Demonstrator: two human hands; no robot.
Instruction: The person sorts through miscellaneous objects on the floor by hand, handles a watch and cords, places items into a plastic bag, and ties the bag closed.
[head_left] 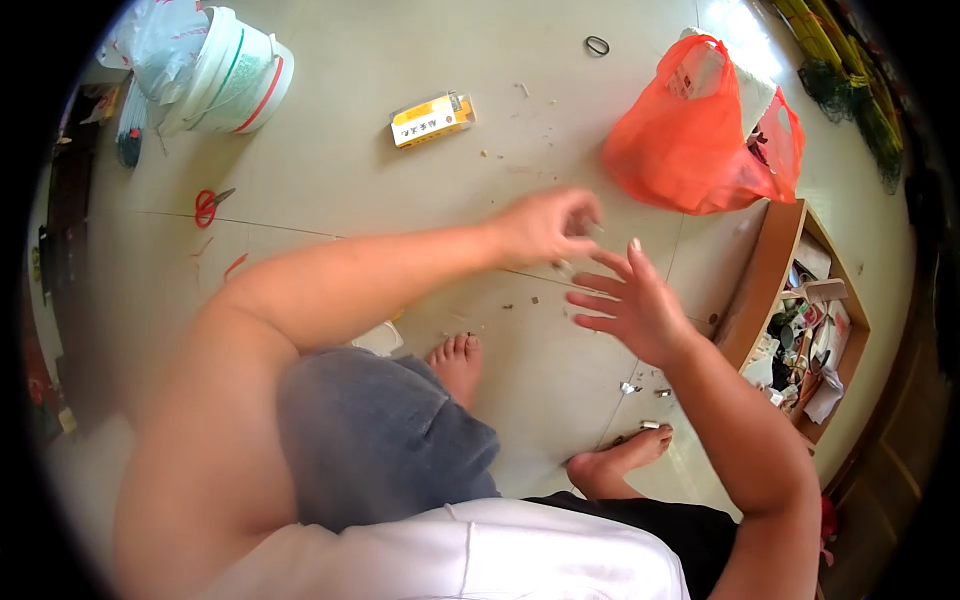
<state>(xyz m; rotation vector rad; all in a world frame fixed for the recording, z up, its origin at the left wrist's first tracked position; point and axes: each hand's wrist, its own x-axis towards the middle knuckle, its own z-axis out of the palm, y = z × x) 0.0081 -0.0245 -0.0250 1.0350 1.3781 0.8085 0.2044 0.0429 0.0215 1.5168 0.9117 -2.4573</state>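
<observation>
My left hand [545, 225] reaches in from the left above the tiled floor. Its fingers are loosely curled with a gap to the thumb, a little blurred, and I see nothing in them. Just to its right, my right hand [635, 308] is held with fingers spread and nothing in it. The fingertips of the two hands are close together; whether they touch I cannot tell. Below them, small bits lie on the floor, with shiny metal pieces [628, 388] near my right foot [620, 462].
A red plastic bag [665, 135], filled, stands beyond a wooden drawer [752, 290] of mixed small items on the right. A yellow-and-white box [432, 121] lies ahead. At left are red-handled scissors [206, 208] and a white bucket [238, 75]. A black ring-shaped item [597, 46] lies farther off.
</observation>
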